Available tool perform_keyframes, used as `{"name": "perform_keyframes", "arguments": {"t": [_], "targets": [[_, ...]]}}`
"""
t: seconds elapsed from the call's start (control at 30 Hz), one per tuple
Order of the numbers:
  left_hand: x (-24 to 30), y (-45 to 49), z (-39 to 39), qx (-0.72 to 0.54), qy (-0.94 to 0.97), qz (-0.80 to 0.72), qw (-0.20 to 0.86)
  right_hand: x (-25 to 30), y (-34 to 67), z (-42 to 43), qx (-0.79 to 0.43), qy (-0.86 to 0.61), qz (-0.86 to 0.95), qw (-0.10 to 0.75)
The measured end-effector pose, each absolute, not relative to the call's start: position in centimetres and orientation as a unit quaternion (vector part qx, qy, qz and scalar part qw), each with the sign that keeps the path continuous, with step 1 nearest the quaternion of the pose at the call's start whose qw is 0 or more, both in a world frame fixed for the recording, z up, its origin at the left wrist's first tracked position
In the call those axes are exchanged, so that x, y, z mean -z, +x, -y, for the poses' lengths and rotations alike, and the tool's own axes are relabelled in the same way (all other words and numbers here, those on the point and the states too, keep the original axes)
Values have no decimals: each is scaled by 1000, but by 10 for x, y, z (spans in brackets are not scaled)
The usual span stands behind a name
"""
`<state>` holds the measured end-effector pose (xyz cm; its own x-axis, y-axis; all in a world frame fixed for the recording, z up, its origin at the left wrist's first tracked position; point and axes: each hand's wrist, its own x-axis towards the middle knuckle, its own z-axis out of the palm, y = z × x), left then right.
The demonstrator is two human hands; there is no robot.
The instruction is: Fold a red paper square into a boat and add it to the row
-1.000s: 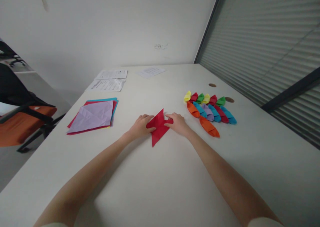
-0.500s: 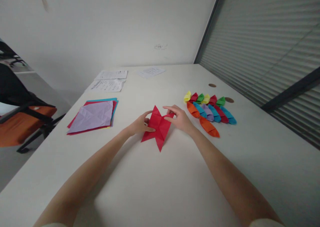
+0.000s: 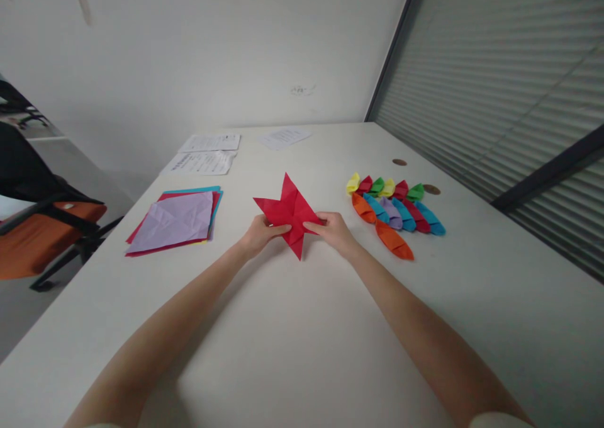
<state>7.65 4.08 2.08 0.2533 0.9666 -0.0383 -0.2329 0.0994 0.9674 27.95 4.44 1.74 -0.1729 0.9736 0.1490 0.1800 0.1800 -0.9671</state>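
A red sheet of origami paper (image 3: pixel 290 211), folded into a pointed star-like shape, is held in the middle of the head view above the white table. My left hand (image 3: pixel 261 233) pinches its lower left side, thumb on top and fingers behind the paper. On the other side, my right hand (image 3: pixel 334 231) grips the right point, also with the thumb in front. Both hands are closed on the paper, and its underside is hidden. Creases meet near its centre.
Left on the table (image 3: pixel 302 352) lies a stack of coloured paper squares (image 3: pixel 177 217), lilac on top. Several folded paper pieces (image 3: pixel 395 242) in orange, blue, red, green and yellow sit to the right. Printed sheets (image 3: pixel 207 151) lie farther back, before the wall. An orange chair (image 3: pixel 56 226) stands left.
The red paper has been raised and turned, its points now facing other ways. My right hand has shifted from the upper right point to a lower hold; my left hand has moved slightly left.
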Motion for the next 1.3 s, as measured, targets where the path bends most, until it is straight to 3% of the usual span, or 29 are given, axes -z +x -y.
{"name": "perform_keyframes", "arguments": {"t": [0.1,0.2,0.3,0.4,0.53,0.7,0.9,1.3], "targets": [[-19,69,-51,-566,478,-411,531,-23,288,-44,-231,-480,684,498],[-16,61,-56,-679,488,-454,308,-25,294,-41,-29,-453,740,496],[-18,58,-49,-690,555,-453,102,-18,295,-39,65,-421,823,377],[-19,61,-38,-575,709,-407,5,-4,294,-40,86,-401,875,257],[-10,69,-33,-321,879,-353,29,9,297,-46,56,-377,900,210],[3,67,-34,-183,908,-376,35,15,303,-52,-6,-365,911,193],[1,60,-39,-172,915,-364,5,12,309,-52,5,-392,894,216],[14,54,-52,-247,901,-352,58,25,317,-56,-47,-421,856,297]]}}
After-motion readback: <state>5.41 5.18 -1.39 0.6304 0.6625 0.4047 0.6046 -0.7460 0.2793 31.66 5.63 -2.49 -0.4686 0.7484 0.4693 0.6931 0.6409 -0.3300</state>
